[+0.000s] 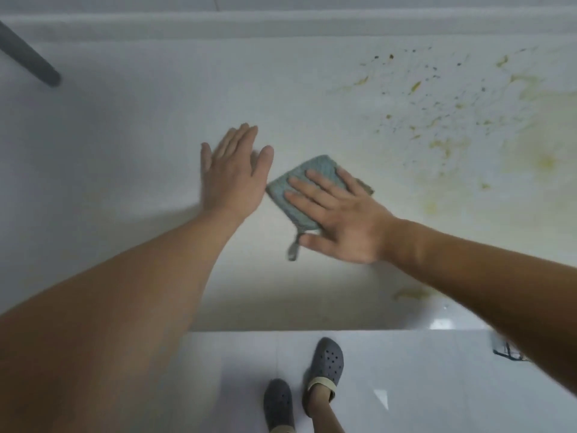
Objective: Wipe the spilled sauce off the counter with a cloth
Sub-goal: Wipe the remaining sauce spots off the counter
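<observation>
A folded grey-green cloth [292, 189] with a small hanging loop lies flat on the white counter [140, 145] near the middle. My right hand [340, 217] presses down on it with straight, spread fingers. My left hand [232, 173] rests flat on the bare counter just left of the cloth, fingers straight and together. Yellow-green spilled sauce [468, 120], smears and dark specks, covers the counter to the right of the cloth and up to the far right. A separate smear of sauce [409, 294] sits near the counter's front edge under my right forearm.
A dark grey handle [29, 57] juts in at the upper left. A raised ledge [281, 25] runs along the counter's back. Below the front edge are a glossy white tiled floor [406, 385] and my feet in grey clogs [326, 370].
</observation>
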Tool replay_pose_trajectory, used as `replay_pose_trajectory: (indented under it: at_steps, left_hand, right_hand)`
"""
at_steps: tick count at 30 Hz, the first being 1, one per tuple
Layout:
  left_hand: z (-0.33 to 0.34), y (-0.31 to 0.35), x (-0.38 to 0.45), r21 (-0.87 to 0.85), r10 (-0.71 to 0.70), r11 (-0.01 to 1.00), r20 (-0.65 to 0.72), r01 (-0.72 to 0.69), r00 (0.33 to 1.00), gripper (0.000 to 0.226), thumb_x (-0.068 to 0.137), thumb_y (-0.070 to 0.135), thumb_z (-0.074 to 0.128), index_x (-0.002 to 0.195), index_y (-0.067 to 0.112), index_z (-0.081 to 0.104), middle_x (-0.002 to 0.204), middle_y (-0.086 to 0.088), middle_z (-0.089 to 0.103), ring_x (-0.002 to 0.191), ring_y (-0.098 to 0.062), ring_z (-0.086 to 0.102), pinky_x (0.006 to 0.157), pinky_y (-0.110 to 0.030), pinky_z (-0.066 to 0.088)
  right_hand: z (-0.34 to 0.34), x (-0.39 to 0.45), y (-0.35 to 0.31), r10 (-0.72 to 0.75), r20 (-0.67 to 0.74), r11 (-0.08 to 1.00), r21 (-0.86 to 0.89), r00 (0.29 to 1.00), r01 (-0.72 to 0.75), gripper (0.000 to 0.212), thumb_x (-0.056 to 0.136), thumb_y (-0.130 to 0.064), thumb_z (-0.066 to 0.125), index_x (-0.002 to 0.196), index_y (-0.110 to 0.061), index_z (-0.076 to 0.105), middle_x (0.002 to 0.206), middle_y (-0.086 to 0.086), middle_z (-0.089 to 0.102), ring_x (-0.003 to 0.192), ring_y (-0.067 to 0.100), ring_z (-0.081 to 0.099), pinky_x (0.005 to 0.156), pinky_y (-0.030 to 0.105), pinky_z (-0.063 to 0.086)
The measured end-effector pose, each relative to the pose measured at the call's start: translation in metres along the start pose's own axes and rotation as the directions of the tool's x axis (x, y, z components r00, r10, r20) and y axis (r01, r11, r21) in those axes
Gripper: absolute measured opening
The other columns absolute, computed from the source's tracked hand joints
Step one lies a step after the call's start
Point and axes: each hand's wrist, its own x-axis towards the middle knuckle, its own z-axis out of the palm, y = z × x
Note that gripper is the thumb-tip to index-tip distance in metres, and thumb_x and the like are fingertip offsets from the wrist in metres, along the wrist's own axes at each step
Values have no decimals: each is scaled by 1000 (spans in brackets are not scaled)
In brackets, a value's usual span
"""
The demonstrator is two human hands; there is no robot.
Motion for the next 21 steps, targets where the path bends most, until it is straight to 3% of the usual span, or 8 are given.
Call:
replay_pose_trajectory:
  at_steps: [2,4,7,11,14,16,18,21]
  left_hand:
    - [-1,1,-3,20,17,1000,-11,-17,1000,75,96,64,15,158,27,33,166,9,29,155,-9,17,127,-52,2]
    - [0,3,-3,57,2,998,4,-2,1000,78,96,66,14,161,24,27,169,7,20,156,-9,12,127,-49,0]
    - [3,4,-3,49,-30,998,-8,30,1000,82,97,66,16,162,18,23,171,1,14,157,-10,7,128,-46,1]
    - [5,2,-3,22,-14,1000,-71,16,997,81,99,63,25,160,9,28,169,-6,23,157,-17,16,127,-45,11]
    - [3,4,-2,23,-28,999,-29,28,999,81,97,61,25,160,10,29,169,-5,23,157,-16,15,128,-45,10]
    - [3,4,3,57,-34,998,-6,35,999,80,96,59,25,159,10,31,168,-5,23,157,-17,16,128,-45,9]
    - [4,5,6,109,-40,993,32,37,999,79,98,57,23,160,10,29,169,-5,21,157,-18,14,128,-46,8]
    - [2,8,8,160,-63,986,67,52,996,79,98,58,20,161,10,25,170,-4,18,157,-17,11,128,-46,8]
  right_hand:
    - [-9,7,48,85,-2,996,-16,996,-85,84,96,-79,7,167,-38,-13,176,-11,-18,163,20,-17,129,52,-15]
    - [-27,42,77,262,-43,964,59,964,-260,82,100,-76,10,169,-36,-9,178,-9,-14,164,20,-15,129,55,-14]
    - [-52,113,66,427,-64,893,189,902,-409,87,100,-75,16,170,-29,-5,178,-5,-14,163,23,-19,126,60,-18]
    - [-56,124,31,106,-4,990,99,994,-105,84,102,-72,14,171,-29,-7,178,-5,-16,162,21,-21,127,58,-18]
    - [-56,93,75,-33,5,996,85,999,32,84,98,-76,9,171,-35,-3,178,-11,-10,163,15,-15,129,49,-17]
    - [-63,86,122,77,-20,995,63,997,-75,89,94,-81,8,170,-37,0,179,-10,-6,164,16,-10,130,47,-15]
    - [-74,101,148,291,-55,953,110,955,-284,90,96,-81,10,171,-33,0,179,-8,-5,164,18,-11,130,51,-13]
    - [-88,155,124,519,-64,842,213,852,-496,91,98,-76,11,171,-23,-2,179,0,-10,163,28,-17,127,59,-17]
